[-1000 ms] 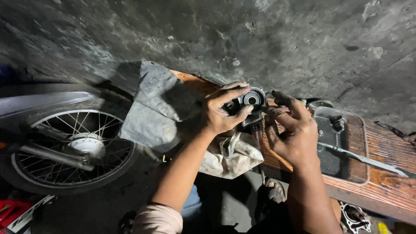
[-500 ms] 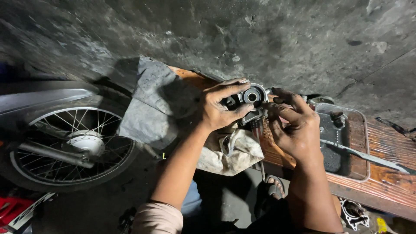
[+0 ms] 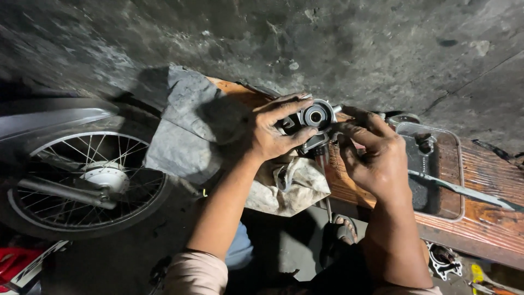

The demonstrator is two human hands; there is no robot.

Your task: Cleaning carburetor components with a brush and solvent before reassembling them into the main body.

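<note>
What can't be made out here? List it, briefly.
Head view only:
- Metal part: its lower half is hidden behind the left hand and right hand, so the right hand's grip can't be told.
- Wheel: cut off by the left edge.
- Tray contents: too dark to tell.
- Floor items at bottom right: cut off by the edge.

Dim scene, with light falling from above onto the wooden bench [image 3: 480,180], which glows warm orange. Both hands [image 3: 275,134] catch a sheen on the knuckles. Left of the bench, the wheel [image 3: 82,180] sits in gloom, its spokes glinting. Below the bench it goes nearly black. The concrete floor [image 3: 327,43] looks grainy, smeared towards the corners.
</note>
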